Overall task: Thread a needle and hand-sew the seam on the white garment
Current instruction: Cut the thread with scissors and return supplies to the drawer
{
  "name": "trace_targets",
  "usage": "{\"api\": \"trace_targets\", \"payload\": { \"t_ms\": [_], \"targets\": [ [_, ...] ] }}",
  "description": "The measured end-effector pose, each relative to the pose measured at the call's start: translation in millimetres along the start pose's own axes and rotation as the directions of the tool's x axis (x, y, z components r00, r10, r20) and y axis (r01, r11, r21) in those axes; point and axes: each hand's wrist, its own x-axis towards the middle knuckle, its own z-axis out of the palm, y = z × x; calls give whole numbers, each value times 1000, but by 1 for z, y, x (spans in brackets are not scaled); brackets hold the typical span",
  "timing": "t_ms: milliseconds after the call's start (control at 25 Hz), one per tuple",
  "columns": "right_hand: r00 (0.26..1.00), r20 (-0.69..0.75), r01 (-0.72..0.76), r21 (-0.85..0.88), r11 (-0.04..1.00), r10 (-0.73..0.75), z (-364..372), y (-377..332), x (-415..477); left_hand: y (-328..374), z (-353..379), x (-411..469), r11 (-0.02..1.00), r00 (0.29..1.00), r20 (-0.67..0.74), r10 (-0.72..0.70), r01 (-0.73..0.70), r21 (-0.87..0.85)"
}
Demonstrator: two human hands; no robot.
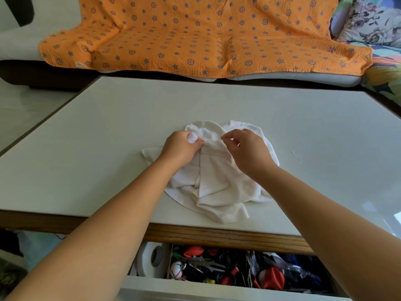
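Observation:
A crumpled white garment [214, 181] lies in the middle of the pale table [108, 137]. My left hand [181, 148] pinches a fold of the garment near its top edge; a white cap or bandage covers one fingertip. My right hand [247, 148] hovers just right of that fold with thumb and forefinger pinched together, as if on a needle too thin to see. A short loose piece of thread [296, 157] lies on the table to the right of the garment.
Below the table's wooden front edge, an open drawer [217, 285] holds several small items, among them a tape roll [156, 256] and red and dark objects. Behind the table stands a sofa with an orange patterned blanket [195, 35] and a floral cushion [373, 20].

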Motion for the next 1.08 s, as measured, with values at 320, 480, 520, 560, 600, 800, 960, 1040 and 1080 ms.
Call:
{"api": "trace_targets", "payload": {
  "t_ms": [320, 480, 520, 560, 600, 800, 960, 1040, 1080],
  "targets": [
    [989, 146, -2, -117, 993, 20, 4, -8, 8, -2, -7, 0, 990, 999, 10, -41, 42, -135],
    [986, 151, -54, -81, 995, 66, 8, -6, 9, -2, -11, 0, 974, 998, -8, -54, 51, -221],
    [986, 150, -63, -84, 994, 75, 8, -7, 9, -1, -13, -1, 968, 998, -13, -60, 55, -246],
    [985, 152, -70, -96, 993, 85, 8, -8, 9, -2, -14, 0, 963, 998, -14, -65, 59, -264],
    [983, 157, -75, -107, 991, 91, 8, -9, 10, -2, -14, 0, 961, 998, -10, -69, 64, -271],
    [972, 160, -194, 127, 973, 173, 4, -8, 7, -1, -2, -5, 985, 995, 91, -49, 63, -161],
    [962, 156, -274, 576, 770, 226, -24, -11, 8, 5, -2, -6, 977, 998, -22, 52, -55, -205],
    [958, 231, -285, 736, 614, 168, -38, -15, 7, 13, -4, -10, 951, 991, 87, 100, -70, -301],
    [952, 272, -304, 788, 536, 139, -43, -17, 5, 19, -3, -14, 938, 978, 174, 115, -49, -343]
  ]
}}
